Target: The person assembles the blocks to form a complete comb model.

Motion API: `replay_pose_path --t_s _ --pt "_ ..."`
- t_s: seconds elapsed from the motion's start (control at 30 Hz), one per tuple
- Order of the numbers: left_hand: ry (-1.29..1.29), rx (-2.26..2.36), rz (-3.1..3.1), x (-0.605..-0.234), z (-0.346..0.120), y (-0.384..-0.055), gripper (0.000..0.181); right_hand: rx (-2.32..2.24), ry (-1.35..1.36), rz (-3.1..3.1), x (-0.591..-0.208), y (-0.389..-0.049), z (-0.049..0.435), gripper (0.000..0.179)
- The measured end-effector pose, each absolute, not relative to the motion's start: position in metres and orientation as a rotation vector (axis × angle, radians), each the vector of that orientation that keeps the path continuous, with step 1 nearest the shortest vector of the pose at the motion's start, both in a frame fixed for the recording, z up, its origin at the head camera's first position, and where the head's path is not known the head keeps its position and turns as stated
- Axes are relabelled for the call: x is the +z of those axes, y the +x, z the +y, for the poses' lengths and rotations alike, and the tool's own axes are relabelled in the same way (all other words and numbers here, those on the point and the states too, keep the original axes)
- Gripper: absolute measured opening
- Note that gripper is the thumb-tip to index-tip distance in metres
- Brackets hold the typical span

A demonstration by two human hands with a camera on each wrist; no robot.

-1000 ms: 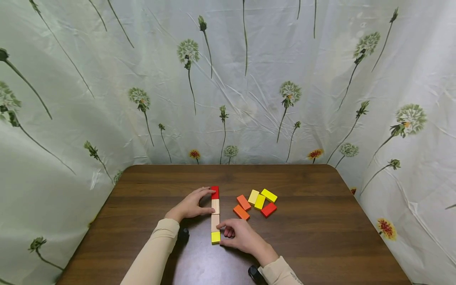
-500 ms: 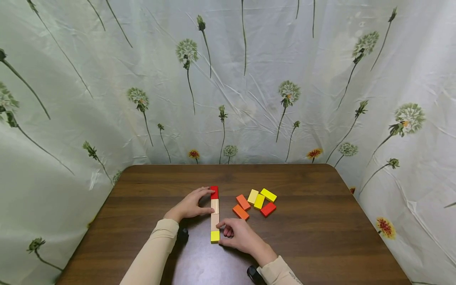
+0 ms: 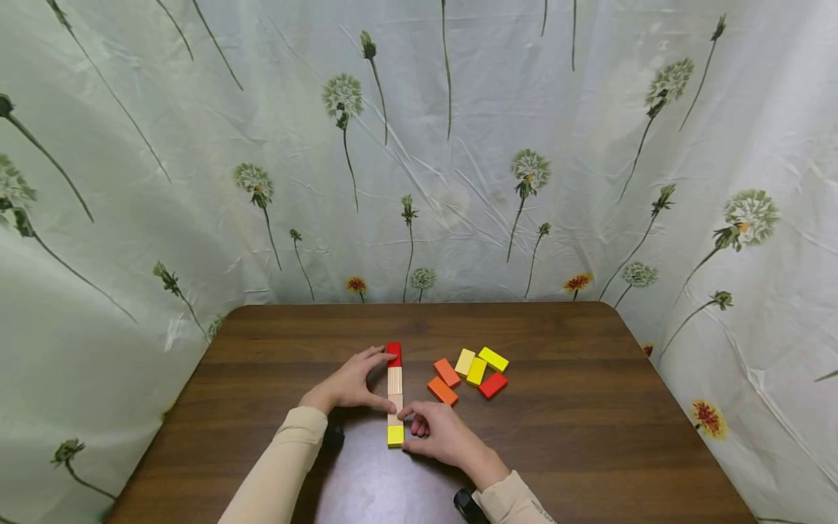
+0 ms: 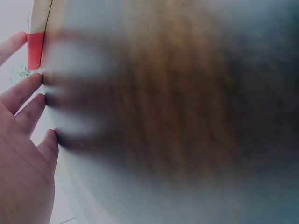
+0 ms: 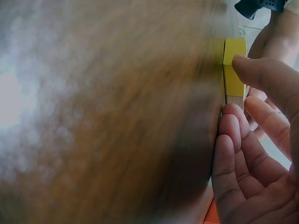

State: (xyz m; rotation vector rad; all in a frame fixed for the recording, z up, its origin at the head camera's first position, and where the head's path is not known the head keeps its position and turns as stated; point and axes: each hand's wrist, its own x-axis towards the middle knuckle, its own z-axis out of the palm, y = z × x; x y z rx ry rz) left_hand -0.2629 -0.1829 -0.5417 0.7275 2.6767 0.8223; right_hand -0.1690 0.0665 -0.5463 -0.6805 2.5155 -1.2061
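Note:
Four small blocks lie end to end in a straight row in the head view: a red block (image 3: 393, 348) at the far end, a striped wood block (image 3: 395, 380), a plain pale block (image 3: 394, 399) and a yellow block (image 3: 396, 435) nearest me. My left hand (image 3: 347, 383) spans the row from the left, a fingertip at the red block and the thumb on the pale block. From the right, my right hand (image 3: 448, 439) touches the row, index fingertip at the pale block. Its thumb is against the yellow block (image 5: 235, 77) in the right wrist view; the remaining fingers are bent.
Right of the row lie loose blocks: two orange ones, including a nearer orange block (image 3: 443, 391), a cream block (image 3: 465, 362), two yellow ones, including a yellow block (image 3: 494, 358), and a red block (image 3: 493, 386). The brown table (image 3: 589, 437) ends at a flowered curtain (image 3: 458, 182).
My left thumb has slid toward me, from the striped block's near end onto the pale block, widening the hand's spread. The right hand and the blocks look unmoved.

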Motion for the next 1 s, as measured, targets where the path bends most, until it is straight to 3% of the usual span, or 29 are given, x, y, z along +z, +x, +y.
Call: replay_pose_path --t_s 0.47,1.0 --pt "0.905 0.708 2.702 -0.539 -0.182 -0.25 0.123 -1.198 -0.698 2.517 -0.546 -0.17 0.067 0.031" --pt "0.888 0.677 2.695 -0.542 -0.18 -0.245 0.131 -1.192 -0.688 2.501 -0.545 -0.17 0.068 0.033"
